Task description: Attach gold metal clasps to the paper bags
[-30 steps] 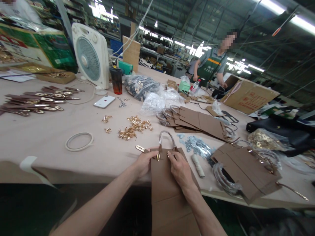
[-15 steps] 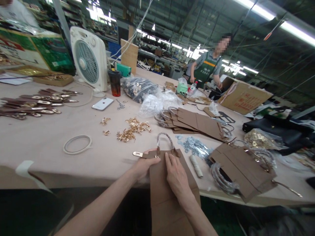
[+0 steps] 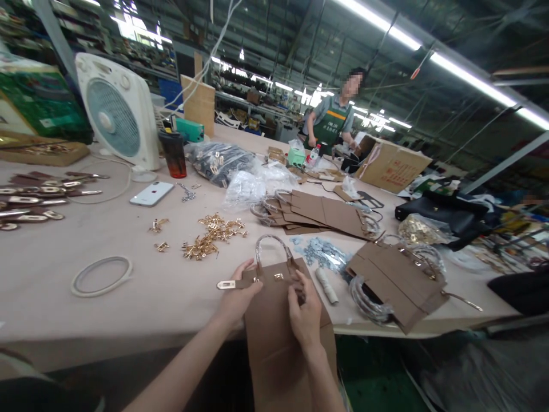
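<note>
between the left hand (image 3: 235, 298) gripping it and right hand (image 3: 307, 316), hold unclear, lies the brown panel (image 3: 271, 323), bottom cut off.

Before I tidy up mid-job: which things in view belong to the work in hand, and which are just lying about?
Likely part of it:
- brown handbag panel, in the left hand
- loose gold fittings
- stacked brown handbag panels
- brown straps with gold ends

Probably just lying about:
- white smartphone
- dark tumbler
- box fan
</note>
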The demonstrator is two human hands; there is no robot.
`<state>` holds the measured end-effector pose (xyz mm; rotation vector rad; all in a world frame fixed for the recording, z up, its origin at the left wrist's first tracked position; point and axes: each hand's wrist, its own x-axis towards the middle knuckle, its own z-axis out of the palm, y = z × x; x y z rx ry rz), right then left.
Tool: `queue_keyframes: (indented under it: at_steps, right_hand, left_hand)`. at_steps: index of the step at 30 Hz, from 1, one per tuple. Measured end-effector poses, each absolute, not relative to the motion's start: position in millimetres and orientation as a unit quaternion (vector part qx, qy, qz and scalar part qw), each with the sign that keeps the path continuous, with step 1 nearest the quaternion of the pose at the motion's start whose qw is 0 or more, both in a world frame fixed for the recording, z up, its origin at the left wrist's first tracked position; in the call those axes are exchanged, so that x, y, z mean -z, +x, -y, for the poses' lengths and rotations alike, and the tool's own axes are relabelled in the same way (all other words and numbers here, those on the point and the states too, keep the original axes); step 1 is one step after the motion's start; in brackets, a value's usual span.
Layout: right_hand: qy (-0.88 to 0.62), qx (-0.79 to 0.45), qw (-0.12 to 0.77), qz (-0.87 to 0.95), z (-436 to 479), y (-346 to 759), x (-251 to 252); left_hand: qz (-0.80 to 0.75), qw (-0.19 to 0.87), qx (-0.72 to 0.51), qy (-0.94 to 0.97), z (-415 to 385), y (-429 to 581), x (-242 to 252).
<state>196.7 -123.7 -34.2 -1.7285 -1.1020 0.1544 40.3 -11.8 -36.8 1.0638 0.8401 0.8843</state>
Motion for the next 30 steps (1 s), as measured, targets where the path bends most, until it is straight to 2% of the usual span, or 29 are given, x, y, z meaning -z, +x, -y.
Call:
queue_keyframes:
  at_steps: [5,8,16,23,30]
  right_hand:
    - [-0.714,-0.092,0.524,0.456,125.5,202.5,38.5]
    - [-0.708,-0.104,0.537,0.447,125.2,202.0,38.3]
    - [-0.661,-0.142,0.593,0.436,70.9,183.3,-6.6]
    - [-0.589,-0.265,0.488,0.587,-23.3,151.3,-29.2]
    - [-0.547,-0.259,0.39,0.694,-82.2,112.4,-19.2]
  left_hand:
    - [-0.42,0.427,-0.439,0.67,12.6,28.9,29.4]
    - [-0.382,0.327,-0.42,0.755,12.9,13.1,23.3]
    - [-0.394,0.23,-0.31,0.834,30.4,0.7,17.8]
    - [-0.396,0.219,-0.28,0.847,35.8,0.9,12.4]
    - [-0.412,0.217,-0.244,0.851,33.8,0.3,21.7]
